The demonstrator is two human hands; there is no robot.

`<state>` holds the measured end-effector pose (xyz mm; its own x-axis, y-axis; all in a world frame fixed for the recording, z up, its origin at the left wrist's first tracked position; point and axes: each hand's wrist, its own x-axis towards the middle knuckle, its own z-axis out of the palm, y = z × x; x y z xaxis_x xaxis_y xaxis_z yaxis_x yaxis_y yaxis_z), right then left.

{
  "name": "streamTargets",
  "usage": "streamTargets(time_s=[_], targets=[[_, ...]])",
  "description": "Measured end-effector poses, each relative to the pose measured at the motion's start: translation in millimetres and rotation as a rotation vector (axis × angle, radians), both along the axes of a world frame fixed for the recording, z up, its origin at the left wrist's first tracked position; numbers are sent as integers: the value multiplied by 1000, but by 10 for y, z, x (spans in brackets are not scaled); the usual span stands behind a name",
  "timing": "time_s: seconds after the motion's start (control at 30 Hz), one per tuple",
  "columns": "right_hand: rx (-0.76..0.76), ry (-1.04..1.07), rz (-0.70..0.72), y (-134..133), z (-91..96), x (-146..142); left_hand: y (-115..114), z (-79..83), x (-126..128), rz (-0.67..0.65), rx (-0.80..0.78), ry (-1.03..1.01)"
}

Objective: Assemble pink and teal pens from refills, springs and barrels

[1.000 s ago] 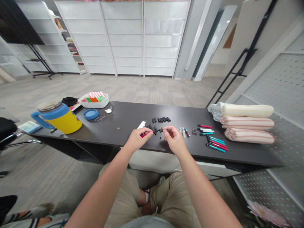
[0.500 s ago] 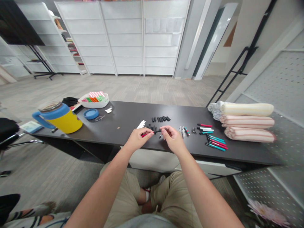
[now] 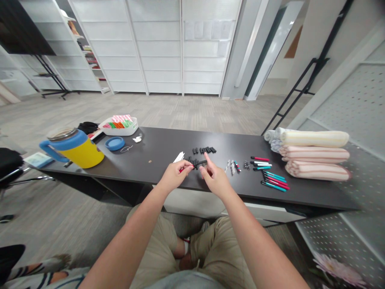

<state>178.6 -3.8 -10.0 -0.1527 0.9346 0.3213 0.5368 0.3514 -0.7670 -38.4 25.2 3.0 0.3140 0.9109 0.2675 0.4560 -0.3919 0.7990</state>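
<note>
- The pen (image 3: 195, 164), red at one end and black at the other, is held just above the near edge of the worktop (image 3: 162, 146), lying roughly level with its black end pointing to the right.
- The left hand (image 3: 174, 176) pinches the pen's red end between thumb and fingertips, closed firmly around it.
- The right hand (image 3: 215, 179) sits just beside the pen's black end, fingers loosely spread and holding nothing. Its forefinger is raised next to the tip, and whether it touches the tip cannot be told.
- Just behind the hands lie a row of short black caps (image 3: 204, 150) and a small bundle of white sticks (image 3: 179, 157).
- To the right are a scatter of small pen parts (image 3: 233, 165), then a group of red, teal and white pens (image 3: 272, 180) lying on the worktop.
- Rolled towels (image 3: 314, 154) are stacked at the far right end.
- At the left end stand a yellow mug (image 3: 82, 154) with a blue handle, a blue lid (image 3: 114, 143) and a white tray (image 3: 120, 130) of coloured items.
</note>
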Motion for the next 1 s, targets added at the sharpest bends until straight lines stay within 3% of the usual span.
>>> streamTargets(time_s=[0.73,0.87,1.0], targets=[[-51,-162,116,19,8,-42,46,-68,-54,-27,-34,-16],[-60,-104,138,20,17,-25,52,-62,-63,-30,-34,-25],[-74,163,138,42,7,16,48,-30,-45,-54,-50,-54]])
